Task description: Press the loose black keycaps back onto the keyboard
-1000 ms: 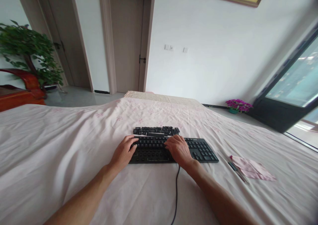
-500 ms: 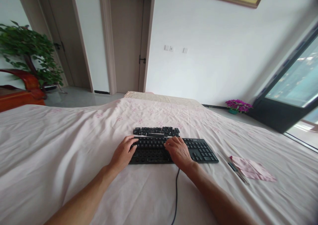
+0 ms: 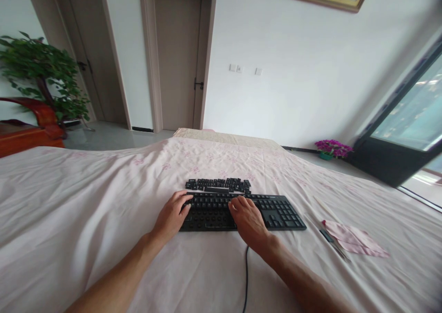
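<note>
A black computer keyboard (image 3: 281, 214) lies flat on the cloth; its lower left rows show bare key sockets. Over its left end rests my left hand (image 3: 171, 214), thumb and fingers apart, with the fingertips on the upper rows. My right hand (image 3: 249, 221) lies across the middle of the keyboard. Its fingers are bent and pressed together, tips down on the keys; whatever may be under them is hidden. Loose black keycaps (image 3: 236, 183) sit in rows just beyond the keyboard, with a long spacebar keycap (image 3: 216, 190) among them.
Right of the keyboard lie a folded pink cloth (image 3: 355, 239), a slim dark-handled tool (image 3: 333, 244) and a thin pale stick (image 3: 321, 205). A black cable (image 3: 246, 276) runs toward me over the wrinkled pink bedsheet (image 3: 113, 211).
My right hand has slid slightly toward me, its knuckles now lower over the keys. The left hand keeps its place at the keyboard's left end. The view has tilted slightly.
</note>
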{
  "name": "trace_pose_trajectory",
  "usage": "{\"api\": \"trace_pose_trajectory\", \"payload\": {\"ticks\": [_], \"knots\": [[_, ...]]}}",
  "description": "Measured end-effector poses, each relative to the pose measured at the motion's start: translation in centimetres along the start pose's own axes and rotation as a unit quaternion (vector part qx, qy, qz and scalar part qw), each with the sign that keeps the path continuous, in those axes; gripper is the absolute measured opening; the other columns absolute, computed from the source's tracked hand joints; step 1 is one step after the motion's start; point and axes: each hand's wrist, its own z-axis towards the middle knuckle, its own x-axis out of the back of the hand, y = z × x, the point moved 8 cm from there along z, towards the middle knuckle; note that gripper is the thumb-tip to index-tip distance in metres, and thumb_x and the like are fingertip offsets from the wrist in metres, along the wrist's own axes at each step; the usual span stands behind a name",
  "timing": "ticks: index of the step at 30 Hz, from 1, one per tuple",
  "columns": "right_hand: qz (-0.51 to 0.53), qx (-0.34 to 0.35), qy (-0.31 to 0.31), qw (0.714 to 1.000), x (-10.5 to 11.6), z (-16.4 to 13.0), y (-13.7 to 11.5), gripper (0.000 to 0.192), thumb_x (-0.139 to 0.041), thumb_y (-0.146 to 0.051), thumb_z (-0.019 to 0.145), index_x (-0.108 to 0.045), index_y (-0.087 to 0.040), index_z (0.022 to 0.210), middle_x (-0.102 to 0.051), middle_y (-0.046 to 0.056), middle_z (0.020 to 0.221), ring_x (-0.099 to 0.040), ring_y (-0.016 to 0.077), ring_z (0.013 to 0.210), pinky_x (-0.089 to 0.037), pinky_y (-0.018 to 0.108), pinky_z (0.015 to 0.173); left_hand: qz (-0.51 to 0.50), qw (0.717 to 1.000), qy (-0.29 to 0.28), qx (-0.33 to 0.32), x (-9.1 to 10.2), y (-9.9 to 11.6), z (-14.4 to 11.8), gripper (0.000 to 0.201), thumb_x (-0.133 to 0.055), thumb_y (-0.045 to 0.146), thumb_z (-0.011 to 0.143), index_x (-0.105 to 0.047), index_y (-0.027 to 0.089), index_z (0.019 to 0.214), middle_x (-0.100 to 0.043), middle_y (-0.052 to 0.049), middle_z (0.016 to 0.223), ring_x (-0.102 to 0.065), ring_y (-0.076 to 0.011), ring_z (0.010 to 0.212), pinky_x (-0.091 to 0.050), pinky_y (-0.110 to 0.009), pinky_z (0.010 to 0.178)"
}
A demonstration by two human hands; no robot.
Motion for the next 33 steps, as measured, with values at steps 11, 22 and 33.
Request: {"api": "trace_pose_trajectory", "payload": {"ticks": [11,22,33], "knots": [[0.154,-0.120,0.025,0.980,-0.2,4.2,8.3,0.038,-0.045,-0.011,0.086,-0.072,-0.029,0.106,-0.065,0.002,0.110,-0.048,0.0187,0.101,-0.035,0.030,0.089,-0.005,1.000,-0.005,0.005,0.1,0.2,0.0,0.030,-0.047,0.020,0.088,-0.062,0.024,0.114,-0.054,-0.005,0.126,-0.054,-0.0201,0.116,-0.043,-0.039,0.104],[0.078,-0.166,-0.055,0.981,-4.7,10.6,11.4,0.036,-0.050,-0.013,0.081,-0.075,-0.033,0.097,-0.063,0.002,0.118,-0.043,0.0218,0.110,-0.031,0.032,0.088,-0.010,1.000,0.000,0.007,0.2,0.2,0.0,0.031,-0.047,0.019,0.088,-0.062,0.025,0.114,-0.055,-0.006,0.126,-0.054,-0.0206,0.116,-0.043,-0.041,0.105],[0.055,-0.175,-0.098,0.978,-6.3,13.0,11.6,0.026,-0.054,-0.020,0.077,-0.076,-0.020,0.090,-0.067,0.012,0.106,-0.045,0.0264,0.107,-0.030,0.036,0.085,-0.007,1.000,-0.011,0.015,0.0,0.0,0.2,0.031,-0.046,0.019,0.088,-0.062,0.025,0.114,-0.054,-0.005,0.127,-0.053,-0.0207,0.118,-0.042,-0.040,0.105]]}}
